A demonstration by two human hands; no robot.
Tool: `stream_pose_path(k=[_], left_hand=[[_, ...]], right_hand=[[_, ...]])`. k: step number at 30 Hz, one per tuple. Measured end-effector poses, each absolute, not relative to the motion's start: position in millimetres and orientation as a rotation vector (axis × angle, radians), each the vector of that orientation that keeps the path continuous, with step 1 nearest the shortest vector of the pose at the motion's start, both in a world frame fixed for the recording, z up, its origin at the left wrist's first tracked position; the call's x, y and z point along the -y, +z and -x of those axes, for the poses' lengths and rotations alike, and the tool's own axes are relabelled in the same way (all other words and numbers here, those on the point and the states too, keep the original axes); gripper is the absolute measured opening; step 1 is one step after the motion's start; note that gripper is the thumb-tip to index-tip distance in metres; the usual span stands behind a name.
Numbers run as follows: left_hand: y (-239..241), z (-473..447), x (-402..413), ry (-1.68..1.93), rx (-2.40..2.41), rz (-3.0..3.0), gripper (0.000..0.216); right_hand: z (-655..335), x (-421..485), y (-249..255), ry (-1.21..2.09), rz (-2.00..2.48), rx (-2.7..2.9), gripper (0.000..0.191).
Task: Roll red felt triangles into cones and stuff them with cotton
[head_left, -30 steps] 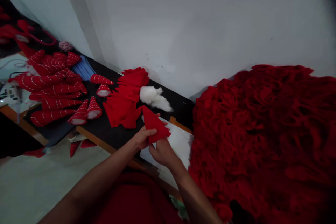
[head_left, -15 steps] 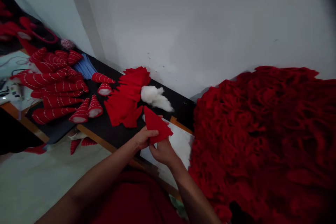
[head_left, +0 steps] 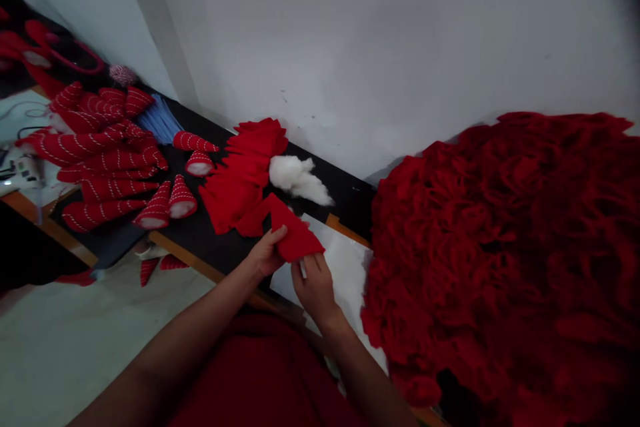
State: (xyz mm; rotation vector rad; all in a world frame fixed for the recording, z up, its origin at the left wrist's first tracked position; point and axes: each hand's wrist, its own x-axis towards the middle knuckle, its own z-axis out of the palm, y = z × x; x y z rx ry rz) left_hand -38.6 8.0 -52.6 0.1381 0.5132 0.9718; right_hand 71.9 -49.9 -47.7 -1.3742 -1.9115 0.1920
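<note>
A plain red felt cone is held over the white paper, its tip pointing away and to the left. My left hand grips its left side, thumb on top. At the lower right edge, the fingers of my right hand close on the felt; their tips are partly hidden by it. Just beyond the cone lies a tuft of white stuffing. A row of flat red felt pieces is spread to its left.
Stuffed red cones with white stitched spirals are heaped on the left. Blue sticks and a red-and-white ball of twine lie behind them. A large mound of red felt rises on the right. A wall borders the black table.
My right hand has drawn back toward me from beneath the cone to its lower edge, showing more fingers. The cone has turned slightly, and my left hand keeps its hold.
</note>
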Motion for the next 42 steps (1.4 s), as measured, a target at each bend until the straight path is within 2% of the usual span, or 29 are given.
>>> stream_pose_path(k=[3, 12, 14, 18, 20, 26, 30, 33, 36, 39, 42], left_hand=[[-51, 35, -7, 0.958, -0.544, -0.037, 0.025], [-43, 34, -12, 0.952, -0.682, 0.195, 0.017], [-41, 35, -15, 1.005, -0.69, 0.239, 0.016], [-39, 31, -15, 1.051, -0.7, 0.224, 0.016], [-40, 27, -11, 1.046, -0.717, 0.199, 0.016], [-62, 31, 22, 0.867, -0.791, 0.033, 0.032], [-76, 46, 42, 0.886, -1.137, -0.259, 0.042], [-75, 49, 38, 0.944, -1.335, -0.788, 0.046], [-69, 43, 21, 0.858, -1.375, -1.378, 0.031], [-69, 37, 8, 0.738, -1.4, -1.656, 0.01], [-75, 33, 7, 0.723, -1.444, -1.711, 0.009]], right_hand=[[-69, 52, -49, 0.018, 1.336, 1.904, 0.033], [-81, 54, -41, 0.173, 1.332, 1.71, 0.031], [-83, 57, -45, 0.325, 1.414, 1.543, 0.03], [-75, 56, -56, 0.969, 1.455, 1.009, 0.04], [-71, 52, -61, 1.182, 1.374, 0.788, 0.038], [-92, 46, -65, 1.236, 1.416, 0.59, 0.024], [-113, 44, -66, 1.261, 1.525, 0.744, 0.024], [-115, 42, -71, 1.298, 1.582, 0.847, 0.025], [-111, 41, -77, 1.326, 1.601, 0.951, 0.024], [-110, 43, -80, 1.211, 1.642, 1.068, 0.027], [-113, 49, -83, 1.092, 1.683, 1.085, 0.024]])
